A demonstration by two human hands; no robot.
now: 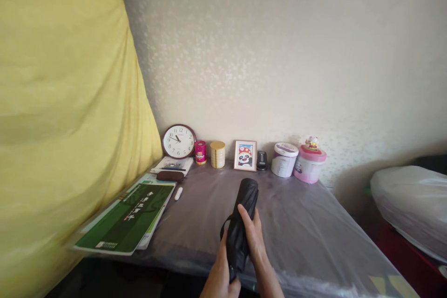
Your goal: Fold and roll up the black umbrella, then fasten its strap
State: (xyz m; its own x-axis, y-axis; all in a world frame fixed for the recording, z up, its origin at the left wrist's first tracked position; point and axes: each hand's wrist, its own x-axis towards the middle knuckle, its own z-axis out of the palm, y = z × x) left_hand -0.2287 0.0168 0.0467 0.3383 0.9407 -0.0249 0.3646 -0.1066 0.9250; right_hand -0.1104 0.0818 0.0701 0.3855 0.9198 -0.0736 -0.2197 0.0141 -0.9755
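Note:
A black folded umbrella (241, 223) is held tilted over the front part of the table, its far end pointing toward the wall. My left hand (220, 270) wraps round its lower end, next to a black strap loop that sticks out on the left. Higher up, my right hand (254, 237) is closed on the umbrella's right side, the thumb lying across the fabric. Both hands touch the umbrella; some fingers are hidden behind it.
A table (296, 251) under clear plastic carries a green book (129, 216), brown case (170, 176) and white stick-like item (178, 193). Along the wall stand a clock (179, 141), pink can (200, 152), yellow-lidded can (218, 154), panda picture (245, 155) and two tubs (284, 160). Yellow cloth (70, 125) hangs left.

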